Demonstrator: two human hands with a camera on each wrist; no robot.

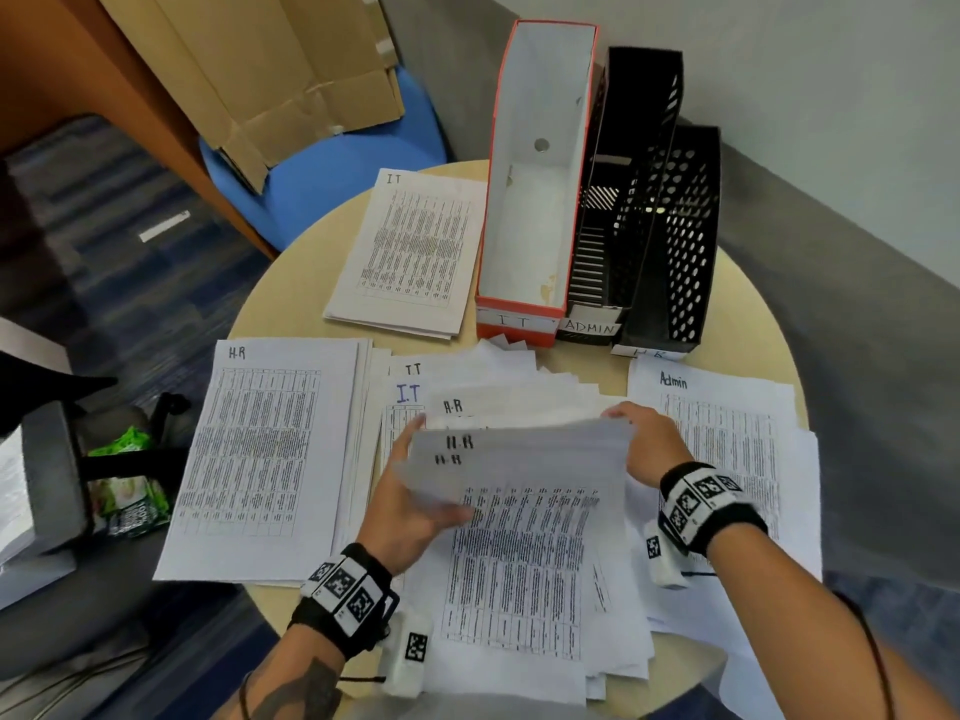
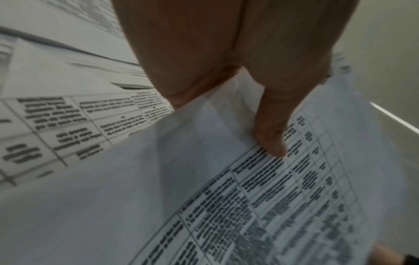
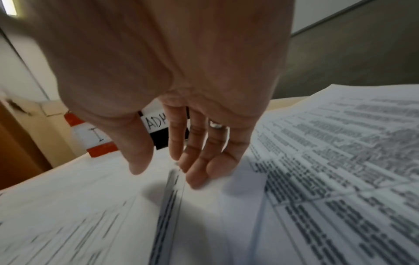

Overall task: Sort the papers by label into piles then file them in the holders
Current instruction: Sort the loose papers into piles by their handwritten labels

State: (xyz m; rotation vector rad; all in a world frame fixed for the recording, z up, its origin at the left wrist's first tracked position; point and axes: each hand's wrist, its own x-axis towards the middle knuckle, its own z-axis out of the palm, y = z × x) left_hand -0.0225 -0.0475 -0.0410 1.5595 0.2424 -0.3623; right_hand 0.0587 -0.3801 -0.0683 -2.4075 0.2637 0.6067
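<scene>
Both hands work at the top of the loose stack of papers (image 1: 524,553) in the middle of the round table (image 1: 291,283). Left hand (image 1: 410,504) grips the raised H.R sheets (image 1: 519,452) at their left edge, thumb lying over the printed face and fingers underneath; the left wrist view shows that thumb (image 2: 272,136) pressed on the printed table of the lifted page. Right hand (image 1: 647,441) sits at the far right corner of the same sheets, fingers relaxed and nearly straight, their tips touching the paper edge; the right wrist view shows the fingertips (image 3: 199,179) resting on the paper without closing round it. The lifted sheets are blurred and bowed upward between the two hands, above the rest of the stack. Just left of the left hand lies the H.R pile (image 1: 260,454), flat on the table. Just right of the right hand lies the Admin pile (image 1: 727,433). The IT pile (image 1: 410,252) lies farther off, beside the holders. At the far edge stand three holders side by side: the orange IT holder (image 1: 535,189), the black ADMIN holder (image 1: 618,200) and a black perforated holder (image 1: 680,241) whose label is partly hidden.
</scene>
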